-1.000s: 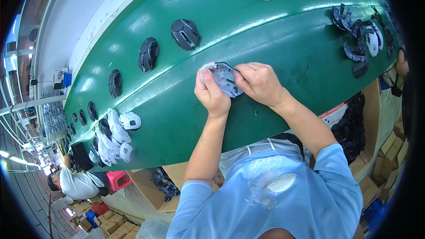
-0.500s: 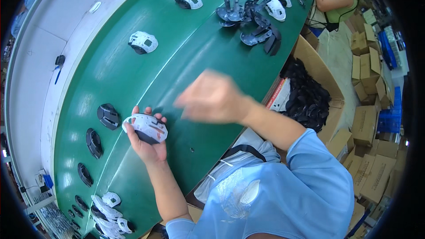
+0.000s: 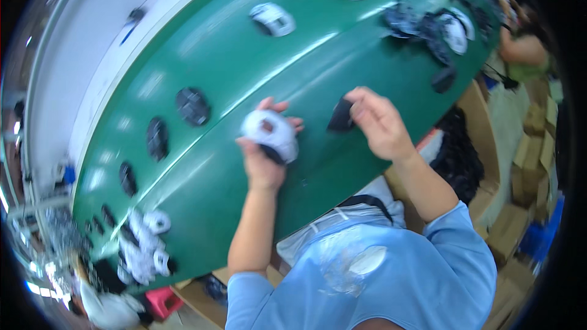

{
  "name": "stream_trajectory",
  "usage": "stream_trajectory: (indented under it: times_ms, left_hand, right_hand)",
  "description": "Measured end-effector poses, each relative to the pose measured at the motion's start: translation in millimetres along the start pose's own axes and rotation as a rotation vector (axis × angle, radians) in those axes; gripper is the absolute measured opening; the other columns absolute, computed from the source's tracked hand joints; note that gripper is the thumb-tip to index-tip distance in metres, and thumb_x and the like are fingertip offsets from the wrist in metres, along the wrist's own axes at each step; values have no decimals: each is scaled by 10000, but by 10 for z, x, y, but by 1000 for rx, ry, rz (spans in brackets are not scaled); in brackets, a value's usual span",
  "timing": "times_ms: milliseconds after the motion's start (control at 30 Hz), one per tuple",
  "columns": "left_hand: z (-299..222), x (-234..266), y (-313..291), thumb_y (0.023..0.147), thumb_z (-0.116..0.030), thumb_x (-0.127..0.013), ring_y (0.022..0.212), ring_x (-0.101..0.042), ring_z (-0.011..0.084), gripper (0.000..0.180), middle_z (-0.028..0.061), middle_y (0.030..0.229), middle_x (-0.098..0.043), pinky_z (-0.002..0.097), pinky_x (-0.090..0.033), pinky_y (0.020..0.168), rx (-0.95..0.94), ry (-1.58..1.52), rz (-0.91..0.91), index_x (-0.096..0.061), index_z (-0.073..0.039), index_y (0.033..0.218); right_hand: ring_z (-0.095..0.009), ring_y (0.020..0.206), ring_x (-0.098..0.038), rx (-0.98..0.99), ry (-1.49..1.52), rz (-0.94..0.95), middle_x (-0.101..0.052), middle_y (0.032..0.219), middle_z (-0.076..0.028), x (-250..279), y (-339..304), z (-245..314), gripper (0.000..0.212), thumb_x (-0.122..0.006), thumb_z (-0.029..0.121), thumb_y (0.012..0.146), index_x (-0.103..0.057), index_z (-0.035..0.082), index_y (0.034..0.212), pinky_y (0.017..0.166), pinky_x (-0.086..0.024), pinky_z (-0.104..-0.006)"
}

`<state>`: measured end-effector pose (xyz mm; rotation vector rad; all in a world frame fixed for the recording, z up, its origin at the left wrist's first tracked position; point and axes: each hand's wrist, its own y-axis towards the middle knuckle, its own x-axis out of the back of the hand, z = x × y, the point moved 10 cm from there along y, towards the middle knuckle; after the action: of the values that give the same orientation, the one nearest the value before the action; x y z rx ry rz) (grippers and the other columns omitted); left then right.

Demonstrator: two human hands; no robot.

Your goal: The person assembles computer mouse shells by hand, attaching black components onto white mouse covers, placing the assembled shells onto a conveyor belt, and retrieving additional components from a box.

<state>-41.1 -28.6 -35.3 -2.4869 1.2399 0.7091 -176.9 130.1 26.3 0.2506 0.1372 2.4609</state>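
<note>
A rounded white-and-black plastic shell rests in my left hand, whose fingers wrap around it above the green table. The shell is smeared by motion, with a dark opening in its white top. Just right of it, my right hand pinches a dark, curved plastic piece by its upper edge. The piece hangs over the table, apart from the shell.
White-and-black shells and black shells are spaced along the green table. White shells pile up at lower left. Dark parts lie far right. A cardboard box holds black pieces. Co-workers sit at both ends.
My right hand, blurred before, is now farther right with the dark curved piece showing in its fingers. The view has turned, and the shell in my left hand is tilted differently.
</note>
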Motion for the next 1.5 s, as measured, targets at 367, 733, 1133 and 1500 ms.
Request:
stream_trajectory:
  times_ms: [367,733,1133,1500]
  left_hand:
    - [-140,151,-235,962,-769,-305,1178,-558,242,874,120,1273,-544,384,-454,1038,-203,33,-209,-388,-42,1441]
    - [-172,171,-248,891,-856,-271,1174,-563,234,1023,138,1302,-536,387,-478,1000,-328,327,-90,-344,-22,1478]
    - [-185,223,-249,1018,-610,-442,1114,-571,223,746,141,1262,-566,364,-462,979,-412,316,-179,-446,29,1402]
    - [-153,215,-5,931,-440,-582,1175,-594,349,533,134,1210,-587,474,-519,997,-135,-557,41,-541,-52,1293]
  right_hand:
    - [-316,1003,-639,654,-331,-9,-677,1210,-100,-1208,55,389,427,-759,349,859,-716,65,1175,877,-522,-427]
    - [-354,1151,-643,519,-233,66,-728,1178,-137,-1125,217,418,448,-846,214,755,-741,53,1160,970,-518,-433]
    - [-418,1477,-327,399,-207,141,-366,1590,-207,-1427,-93,-73,576,-535,286,1002,-437,40,1514,1189,-280,-511]
    - [-145,1054,-589,-47,376,81,-613,1161,-91,-1224,17,-356,391,-712,240,959,-570,-5,1229,923,-488,-320]
